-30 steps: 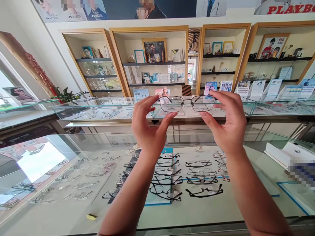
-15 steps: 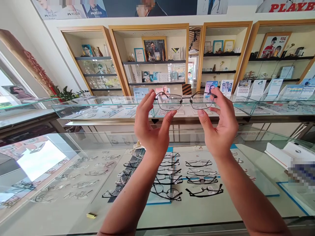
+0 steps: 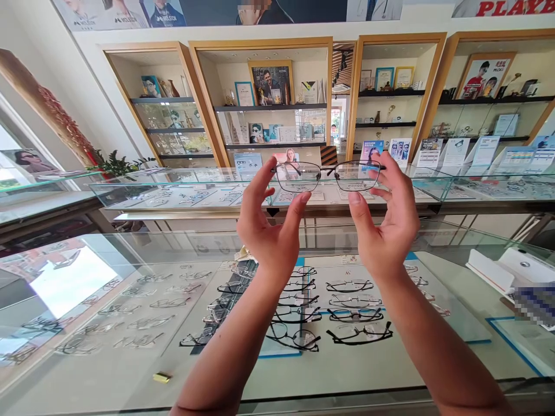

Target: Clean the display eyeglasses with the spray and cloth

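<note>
A pair of eyeglasses point(image 3: 328, 167) with thin dark metal rims and clear lenses is held up level in front of me, above the glass display case. My left hand point(image 3: 273, 225) grips its left end between the fingers at the hinge and the thumb near the lower rim. At the right end, my right hand point(image 3: 385, 219) holds it the same way, thumb below the lens. Both hands are closed on the frame. Beneath my forearms, rows of eyeglasses point(image 3: 359, 333) lie in the case, some partly hidden by my left arm.
The near display case point(image 3: 225, 390) spans the foreground, with a small gold clip point(image 3: 162, 377) at its lower left. A white box-like object point(image 3: 503, 268) stands at the right. Farther back are a second glass counter point(image 3: 199, 214), wooden shelves point(image 3: 207, 98) and a green plant point(image 3: 117, 166).
The eyeglasses stay in both hands and have tilted slightly, the lenses now looking a little flatter. My hands are almost in the same place, and the view has shifted very slightly.
</note>
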The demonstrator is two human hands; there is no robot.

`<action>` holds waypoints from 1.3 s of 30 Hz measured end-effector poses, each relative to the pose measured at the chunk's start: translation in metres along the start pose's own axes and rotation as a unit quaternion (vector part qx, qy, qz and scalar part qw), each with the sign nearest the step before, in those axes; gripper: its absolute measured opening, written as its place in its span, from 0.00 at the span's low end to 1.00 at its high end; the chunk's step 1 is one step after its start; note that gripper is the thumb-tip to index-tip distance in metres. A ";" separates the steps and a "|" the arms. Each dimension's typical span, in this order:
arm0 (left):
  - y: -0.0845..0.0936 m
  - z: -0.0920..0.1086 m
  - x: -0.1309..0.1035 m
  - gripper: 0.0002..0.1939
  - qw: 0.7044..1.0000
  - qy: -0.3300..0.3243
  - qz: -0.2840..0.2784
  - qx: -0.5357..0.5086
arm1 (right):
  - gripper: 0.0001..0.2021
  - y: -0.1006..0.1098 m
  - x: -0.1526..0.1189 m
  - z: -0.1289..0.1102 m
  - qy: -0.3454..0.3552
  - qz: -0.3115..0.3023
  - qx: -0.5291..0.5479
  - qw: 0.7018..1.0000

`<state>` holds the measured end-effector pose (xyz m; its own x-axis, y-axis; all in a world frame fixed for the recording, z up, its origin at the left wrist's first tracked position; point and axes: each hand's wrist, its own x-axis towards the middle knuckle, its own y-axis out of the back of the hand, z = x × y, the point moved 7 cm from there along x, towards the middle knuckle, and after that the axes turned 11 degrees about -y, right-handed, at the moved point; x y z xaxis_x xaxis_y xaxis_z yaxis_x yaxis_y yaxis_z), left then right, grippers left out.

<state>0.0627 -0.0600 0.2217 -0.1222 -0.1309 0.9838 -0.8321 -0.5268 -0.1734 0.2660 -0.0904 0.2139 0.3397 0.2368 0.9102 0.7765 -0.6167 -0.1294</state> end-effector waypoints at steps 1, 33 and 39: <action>0.000 0.000 0.001 0.31 1.000 0.001 0.001 0.003 | 0.32 -0.001 0.000 0.001 -0.007 -0.005 0.014 1.000; -0.001 0.009 -0.002 0.29 0.999 -0.011 0.031 0.007 | 0.30 -0.011 -0.002 0.011 -0.005 -0.024 0.049 0.998; 0.001 0.011 -0.003 0.28 0.999 -0.002 0.043 0.012 | 0.30 -0.013 -0.002 0.014 -0.037 -0.034 0.073 0.996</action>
<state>0.0685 -0.0688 0.2179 -0.1896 -0.1799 0.9652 -0.8055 -0.5336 -0.2577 0.2627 -0.0723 0.2078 0.3172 0.3322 0.8883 0.8666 -0.4820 -0.1292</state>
